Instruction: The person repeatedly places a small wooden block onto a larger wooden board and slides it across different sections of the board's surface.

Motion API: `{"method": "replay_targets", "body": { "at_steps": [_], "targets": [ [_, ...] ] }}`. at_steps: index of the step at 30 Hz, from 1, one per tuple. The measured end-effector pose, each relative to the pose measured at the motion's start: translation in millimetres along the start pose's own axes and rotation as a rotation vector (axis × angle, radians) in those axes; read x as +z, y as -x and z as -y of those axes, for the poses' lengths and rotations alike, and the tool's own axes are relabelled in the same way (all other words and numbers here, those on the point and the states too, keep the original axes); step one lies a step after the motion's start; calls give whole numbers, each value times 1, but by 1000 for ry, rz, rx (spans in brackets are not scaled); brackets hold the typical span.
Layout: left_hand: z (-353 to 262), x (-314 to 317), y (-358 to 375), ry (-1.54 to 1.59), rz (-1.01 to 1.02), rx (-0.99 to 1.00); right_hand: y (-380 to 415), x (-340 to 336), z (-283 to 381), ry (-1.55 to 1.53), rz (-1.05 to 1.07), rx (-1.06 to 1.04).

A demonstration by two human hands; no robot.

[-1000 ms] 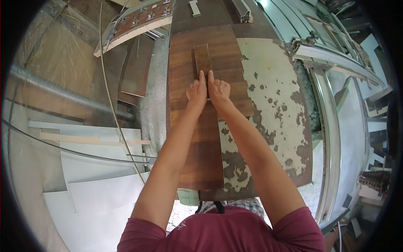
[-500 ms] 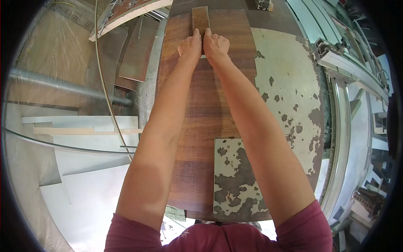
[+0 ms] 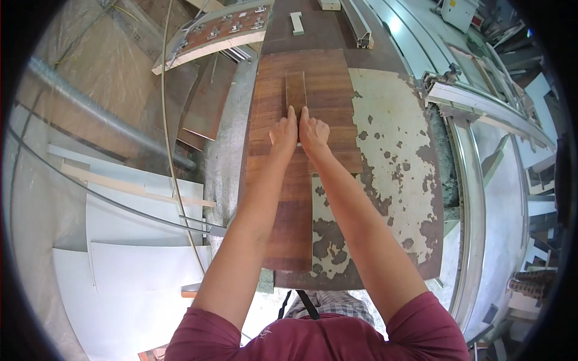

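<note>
A narrow brown wooden strip lies lengthwise on a wood-grain panel, its far end short of the panel's back edge. My left hand is closed on the strip's left side near its close end, thumb pointing forward. Mirroring it on the right side, my right hand is closed too. The two hands are side by side with a small gap, and they hide the close part of the strip.
A cream board with flaking patches lies right of the panel on the brown table. Behind are a small white piece and a metal profile. A machine rail runs along the right. White sheets stand left.
Both hands have drawn the strip toward me along the panel; its far end, earlier past the panel's back edge, now lies inside it. The head view has also shifted, showing more of the table's back.
</note>
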State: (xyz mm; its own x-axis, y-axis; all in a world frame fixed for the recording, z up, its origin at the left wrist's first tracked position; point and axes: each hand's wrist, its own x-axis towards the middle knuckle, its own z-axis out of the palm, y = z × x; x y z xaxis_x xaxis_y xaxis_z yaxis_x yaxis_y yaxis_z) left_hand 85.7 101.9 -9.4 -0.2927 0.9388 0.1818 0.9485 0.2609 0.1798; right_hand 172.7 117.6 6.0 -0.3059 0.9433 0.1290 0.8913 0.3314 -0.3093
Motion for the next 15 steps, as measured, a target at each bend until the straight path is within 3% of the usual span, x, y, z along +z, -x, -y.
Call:
{"method": "replay_targets", "body": {
  "at_steps": [8, 15],
  "targets": [
    [-2, -33, 132, 17, 137, -77, 132, -18, 13, 91, 33, -48],
    [-5, -46, 225, -3, 77, -59, 223, -27, 17, 110, 50, -64]
  ]
}}
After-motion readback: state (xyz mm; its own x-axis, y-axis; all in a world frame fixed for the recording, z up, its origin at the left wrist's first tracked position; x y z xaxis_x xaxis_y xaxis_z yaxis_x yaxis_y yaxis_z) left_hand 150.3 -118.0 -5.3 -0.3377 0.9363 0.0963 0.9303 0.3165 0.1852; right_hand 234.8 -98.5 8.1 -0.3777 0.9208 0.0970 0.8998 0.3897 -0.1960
